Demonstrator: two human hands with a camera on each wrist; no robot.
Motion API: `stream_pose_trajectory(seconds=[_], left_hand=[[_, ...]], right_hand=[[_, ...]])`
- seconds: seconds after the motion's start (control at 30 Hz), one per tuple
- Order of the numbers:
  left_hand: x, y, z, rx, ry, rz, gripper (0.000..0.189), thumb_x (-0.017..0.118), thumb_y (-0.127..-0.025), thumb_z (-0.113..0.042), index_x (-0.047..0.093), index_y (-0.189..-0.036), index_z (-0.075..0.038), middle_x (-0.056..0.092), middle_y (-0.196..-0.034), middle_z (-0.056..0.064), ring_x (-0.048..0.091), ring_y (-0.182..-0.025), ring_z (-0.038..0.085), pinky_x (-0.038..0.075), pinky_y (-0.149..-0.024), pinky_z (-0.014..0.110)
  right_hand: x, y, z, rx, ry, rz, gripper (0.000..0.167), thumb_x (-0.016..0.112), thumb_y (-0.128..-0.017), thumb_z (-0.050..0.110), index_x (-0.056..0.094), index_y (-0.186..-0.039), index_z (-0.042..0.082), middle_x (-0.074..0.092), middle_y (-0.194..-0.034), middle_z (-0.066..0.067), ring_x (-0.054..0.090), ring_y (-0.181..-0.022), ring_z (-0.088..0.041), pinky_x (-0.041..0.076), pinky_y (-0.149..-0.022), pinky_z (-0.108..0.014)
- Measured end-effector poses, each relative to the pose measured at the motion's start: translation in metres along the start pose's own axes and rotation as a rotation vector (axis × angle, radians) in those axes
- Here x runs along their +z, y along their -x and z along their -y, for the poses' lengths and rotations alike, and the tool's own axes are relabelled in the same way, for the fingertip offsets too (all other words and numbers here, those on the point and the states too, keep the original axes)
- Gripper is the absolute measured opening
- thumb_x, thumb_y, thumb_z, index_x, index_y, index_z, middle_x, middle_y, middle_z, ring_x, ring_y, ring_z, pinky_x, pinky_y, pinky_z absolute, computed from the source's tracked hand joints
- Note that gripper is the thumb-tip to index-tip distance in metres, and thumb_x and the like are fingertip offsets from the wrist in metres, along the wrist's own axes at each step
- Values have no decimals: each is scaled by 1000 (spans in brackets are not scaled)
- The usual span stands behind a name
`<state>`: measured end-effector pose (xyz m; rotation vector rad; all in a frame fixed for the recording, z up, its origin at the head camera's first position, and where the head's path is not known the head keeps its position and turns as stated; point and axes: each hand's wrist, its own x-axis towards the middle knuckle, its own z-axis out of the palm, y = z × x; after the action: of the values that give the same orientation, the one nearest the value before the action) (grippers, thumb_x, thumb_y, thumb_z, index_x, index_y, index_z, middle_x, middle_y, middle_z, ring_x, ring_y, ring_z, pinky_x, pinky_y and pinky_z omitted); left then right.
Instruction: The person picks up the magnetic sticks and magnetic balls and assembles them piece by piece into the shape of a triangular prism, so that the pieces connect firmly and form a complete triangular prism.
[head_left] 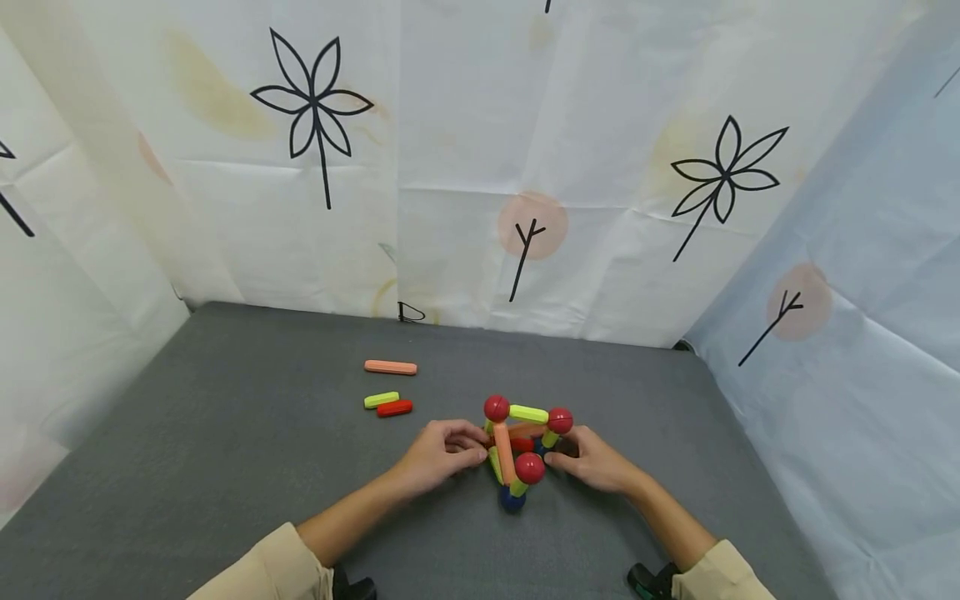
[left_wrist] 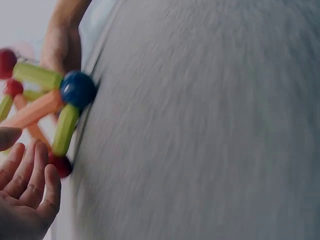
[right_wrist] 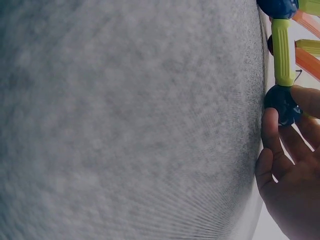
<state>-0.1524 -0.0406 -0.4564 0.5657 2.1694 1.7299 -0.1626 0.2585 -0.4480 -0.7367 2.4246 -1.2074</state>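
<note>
A frame of magnetic rods and balls stands on the grey table, with red balls (head_left: 529,468) on top and blue balls (head_left: 512,499) at the base. Yellow-green rods (head_left: 528,413) and orange rods (head_left: 504,454) join them. At its left side is my left hand (head_left: 441,457), fingers loosely bent, close to a low red ball (left_wrist: 60,166). Whether those fingertips touch the frame is hard to tell. On the opposite side my right hand (head_left: 597,462) pinches a blue base ball (right_wrist: 281,104) between thumb and finger.
Left of the frame lie a loose orange rod (head_left: 391,367), a yellow-green rod (head_left: 381,400) and a red rod (head_left: 394,408). The grey table (head_left: 247,467) ends at a white printed curtain (head_left: 450,167) behind and at both sides.
</note>
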Motion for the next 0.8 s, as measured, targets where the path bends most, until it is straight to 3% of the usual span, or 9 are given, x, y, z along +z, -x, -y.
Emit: stream_pose_trajectory(seconds=[0.07, 0.2, 0.33, 0.4, 0.53, 0.8], left_hand=[[-13, 2, 1, 38, -64, -61, 23, 71, -92, -14, 69, -114, -4, 73, -100, 3, 66, -89, 15, 55, -71, 29], [-42, 9, 3, 156, -298, -244, 28, 75, -88, -5, 69, -115, -3, 73, -104, 4, 68, -95, 19, 56, -77, 36], [-71, 17, 10, 196, -543, -375, 35, 77, -84, -2, 69, -118, -3, 73, -108, 7, 69, -96, 24, 54, -82, 46], [-82, 19, 17, 186, -616, -396, 37, 78, -83, -2, 69, -118, -4, 73, -108, 7, 69, -95, 24, 53, -80, 48], [-96, 22, 28, 170, -649, -397, 40, 80, -81, -1, 68, -120, -4, 74, -107, 8, 69, -93, 25, 53, -79, 48], [-103, 20, 35, 143, -640, -356, 42, 82, -79, -2, 69, -119, -5, 74, -106, 9, 69, -98, 26, 52, -85, 50]], right_hand=[[1, -1, -1, -26, -19, 2, 34, 61, -98, 10, 59, -131, 6, 66, -101, -3, 56, -82, -13, 45, -71, -28], [1, -1, -1, -48, -39, 4, 40, 61, -98, 9, 56, -137, 7, 65, -113, -6, 57, -89, -17, 46, -75, -30], [0, 0, 1, -13, -11, 0, 34, 61, -98, 13, 59, -131, 3, 64, -101, -6, 56, -81, -16, 46, -70, -28], [0, 0, 2, -7, -9, 1, 34, 61, -98, 13, 59, -131, 3, 63, -107, -6, 56, -85, -17, 46, -73, -28], [0, 0, 2, -22, -43, 8, 40, 61, -98, 10, 55, -138, 7, 62, -114, -7, 57, -92, -21, 45, -76, -31], [0, 0, 1, -30, -52, 11, 43, 61, -98, 8, 55, -140, 11, 62, -120, -5, 56, -100, -24, 44, -80, -33]])
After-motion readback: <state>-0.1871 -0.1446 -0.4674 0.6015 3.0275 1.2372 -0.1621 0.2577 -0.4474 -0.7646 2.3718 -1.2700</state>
